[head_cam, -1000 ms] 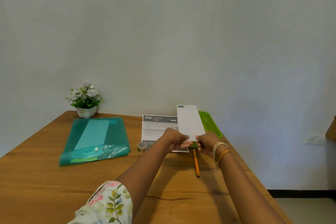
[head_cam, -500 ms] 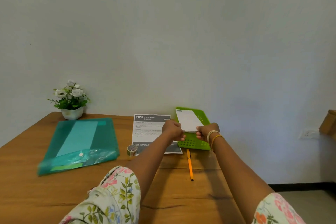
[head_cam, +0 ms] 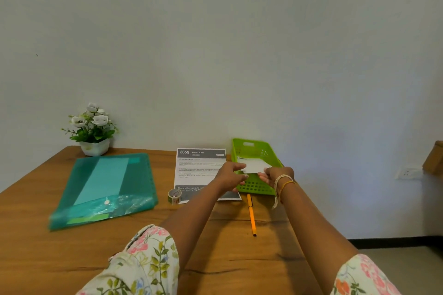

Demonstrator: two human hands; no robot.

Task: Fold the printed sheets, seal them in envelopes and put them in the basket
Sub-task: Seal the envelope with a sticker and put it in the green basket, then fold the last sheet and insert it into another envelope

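A wooden table [head_cam: 48, 258] fills the lower half of the frame, set against a pale wall. On its left part lies a teal folder [head_cam: 105, 189], translucent, with a lighter sheet showing through it and a snap button near its lower edge. Above the folder, at the table's far left corner, stands a small white pot of white flowers [head_cam: 92, 127].

Near the centre of the frame a printed sheet [head_cam: 199, 170] lies flat, its dark header reading "2659 LIVING ROOM". Just right of it sits a green basket [head_cam: 257, 151] with perforated walls, its long side running away from the viewer.

Both arms reach in from the bottom, each with a floral sleeve at the lower edge. The left hand [head_cam: 231, 176] hovers over the sheet's right edge and the basket's near left rim, its fingers stretched out and touching the near left corner of a white envelope [head_cam: 254, 166]. The right hand [head_cam: 278, 175], bangles and a thread on its wrist, pinches the envelope's near right edge. The envelope lies low inside the basket, tilted a little.

Below the basket an orange pencil [head_cam: 251, 214] lies on the table, pointing toward the viewer. A small tape roll [head_cam: 174, 196] stands at the sheet's lower left corner.
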